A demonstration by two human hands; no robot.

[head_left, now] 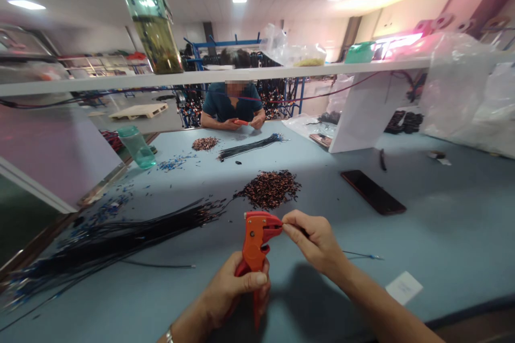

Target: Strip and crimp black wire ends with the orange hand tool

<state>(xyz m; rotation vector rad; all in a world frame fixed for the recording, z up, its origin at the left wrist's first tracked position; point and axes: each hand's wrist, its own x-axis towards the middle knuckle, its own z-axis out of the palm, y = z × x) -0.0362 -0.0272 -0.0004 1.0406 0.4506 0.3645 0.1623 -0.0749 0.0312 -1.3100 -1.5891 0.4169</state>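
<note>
My left hand (241, 286) is wrapped round the handle of an orange and red wire stripper (254, 244), held upright above the blue-grey table. At the tool's jaws, the thumb and fingers of my right hand (316, 238) pinch a thin black wire (364, 255). Its tail comes out behind that hand and has a blue tip; the end at the jaws is mostly hidden. Just beyond the stripper lies a heap of small black and copper-coloured offcuts (271, 190). A thick bundle of black wires (140, 233) stretches across the left of the table.
A dark phone (373, 192) and a white paper slip (404, 288) lie on the right. Opposite, a person (231, 104) holds a red tool near another wire bundle (251, 146). A green cup (137, 147) stands back left. A white shelf (257, 72) spans above the table.
</note>
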